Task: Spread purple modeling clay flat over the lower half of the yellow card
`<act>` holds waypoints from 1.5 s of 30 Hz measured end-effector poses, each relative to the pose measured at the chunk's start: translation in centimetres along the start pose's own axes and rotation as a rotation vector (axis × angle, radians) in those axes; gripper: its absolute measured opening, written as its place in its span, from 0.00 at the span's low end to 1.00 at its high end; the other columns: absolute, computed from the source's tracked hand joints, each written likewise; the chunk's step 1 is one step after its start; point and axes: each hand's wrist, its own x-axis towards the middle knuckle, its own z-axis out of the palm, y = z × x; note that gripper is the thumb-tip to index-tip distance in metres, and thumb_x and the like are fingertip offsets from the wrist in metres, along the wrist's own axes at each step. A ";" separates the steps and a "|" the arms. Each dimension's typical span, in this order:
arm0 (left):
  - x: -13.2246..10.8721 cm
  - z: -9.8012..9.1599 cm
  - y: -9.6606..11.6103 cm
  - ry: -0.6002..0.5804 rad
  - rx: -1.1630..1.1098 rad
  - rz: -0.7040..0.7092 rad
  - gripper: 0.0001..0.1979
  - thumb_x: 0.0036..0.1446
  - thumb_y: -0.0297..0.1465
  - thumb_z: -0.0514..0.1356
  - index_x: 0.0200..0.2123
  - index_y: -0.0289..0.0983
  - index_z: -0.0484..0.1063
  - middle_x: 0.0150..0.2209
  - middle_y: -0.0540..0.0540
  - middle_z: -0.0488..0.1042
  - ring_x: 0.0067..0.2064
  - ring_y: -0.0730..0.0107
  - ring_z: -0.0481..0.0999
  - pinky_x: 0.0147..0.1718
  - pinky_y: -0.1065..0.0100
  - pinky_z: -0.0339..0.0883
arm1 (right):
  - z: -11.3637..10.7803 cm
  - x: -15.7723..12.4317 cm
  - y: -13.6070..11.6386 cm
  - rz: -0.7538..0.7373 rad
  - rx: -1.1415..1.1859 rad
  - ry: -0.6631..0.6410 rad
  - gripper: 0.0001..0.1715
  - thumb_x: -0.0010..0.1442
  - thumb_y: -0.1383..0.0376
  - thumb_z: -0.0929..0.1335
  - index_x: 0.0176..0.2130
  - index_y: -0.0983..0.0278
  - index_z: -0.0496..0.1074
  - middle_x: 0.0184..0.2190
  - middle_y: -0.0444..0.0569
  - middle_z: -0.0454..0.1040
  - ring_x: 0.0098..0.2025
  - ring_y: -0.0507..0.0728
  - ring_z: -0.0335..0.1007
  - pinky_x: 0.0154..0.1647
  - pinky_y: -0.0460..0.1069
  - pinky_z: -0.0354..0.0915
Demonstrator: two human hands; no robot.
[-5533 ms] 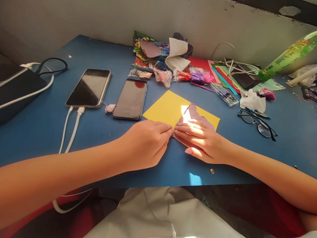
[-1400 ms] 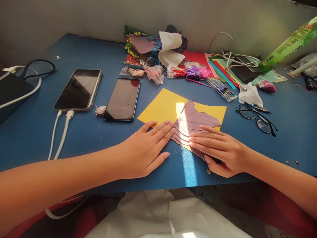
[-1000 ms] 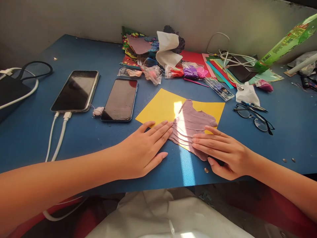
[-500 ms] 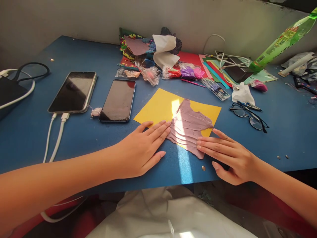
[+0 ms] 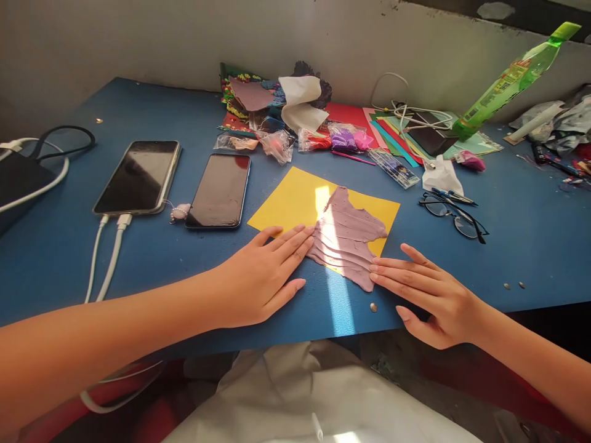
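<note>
A thin, uneven sheet of mauve modelling clay [image 5: 348,237] lies over the right part of a yellow paper [image 5: 286,200], its lower end reaching past the paper onto the blue table. Wavy ridges cross the clay, and a strip of sunlight falls over it. My left hand [image 5: 265,277] lies flat, fingers stretched out, with the fingertips on the clay's left edge. From the other side, my right hand [image 5: 429,295] touches the clay's lower right edge with its fingertips. Its fingers are extended, thumb apart. Neither hand grips anything.
Two phones [image 5: 138,177] [image 5: 219,191] lie at left, one with white cables attached. Glasses [image 5: 455,215] and pens rest at right. Behind are clay packets [image 5: 344,135], coloured papers and a leaning green bottle [image 5: 508,92]. A small shiny piece [image 5: 373,307] lies near the table's front edge.
My right hand has slid slightly outward, its fingertips now at the clay's edge instead of on top. My left hand stays on the left edge. The camera view has shifted a little.
</note>
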 end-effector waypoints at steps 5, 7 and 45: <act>0.0 -0.1 0.2 -0.029 -0.010 -0.029 0.29 0.71 0.37 0.36 0.66 0.27 0.56 0.69 0.36 0.52 0.69 0.57 0.54 0.64 0.57 0.44 | -0.5 -0.3 0.1 -0.002 0.005 -0.030 0.30 0.58 0.71 0.63 0.60 0.69 0.64 0.49 0.56 0.78 0.59 0.57 0.69 0.70 0.56 0.51; 0.1 -0.1 0.1 -0.011 -0.018 -0.036 0.29 0.71 0.37 0.37 0.66 0.27 0.56 0.69 0.36 0.52 0.69 0.56 0.55 0.64 0.56 0.45 | -1.1 -0.4 0.4 0.007 0.048 -0.037 0.30 0.62 0.68 0.61 0.62 0.68 0.62 0.49 0.55 0.78 0.59 0.58 0.69 0.70 0.58 0.51; 0.5 -0.4 -0.7 0.168 -0.018 -0.096 0.24 0.68 0.27 0.42 0.57 0.22 0.69 0.57 0.31 0.71 0.59 0.49 0.71 0.56 0.52 0.68 | 3.4 9.5 2.9 -0.165 0.038 -0.229 0.27 0.70 0.59 0.59 0.55 0.78 0.68 0.53 0.64 0.73 0.53 0.64 0.71 0.54 0.60 0.68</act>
